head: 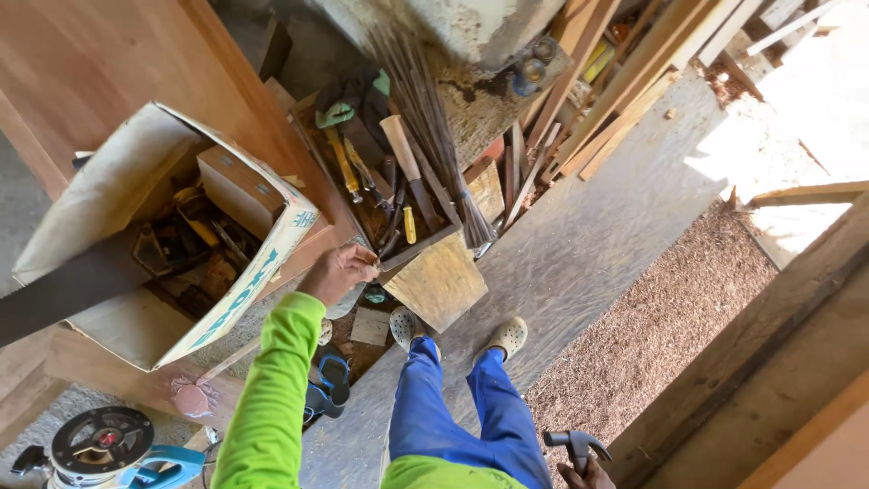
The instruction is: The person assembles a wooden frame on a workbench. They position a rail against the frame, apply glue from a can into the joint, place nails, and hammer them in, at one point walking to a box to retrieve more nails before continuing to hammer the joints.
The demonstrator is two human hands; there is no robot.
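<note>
Left hand (339, 270): green-sleeved, extended forward, fingers curled shut on the edge of a flat wooden board (434, 276) leaning among hand tools (380, 186) on the ground. Right hand (584, 473): low at the bottom edge, mostly out of view, closed around the handle of a claw hammer (574, 444), head up. Cardboard box (172, 240): just left of the left hand, open, filled with tools. Circular saw (109, 448): bottom left corner. Timber offcuts (625, 86): stacked upper right.
</note>
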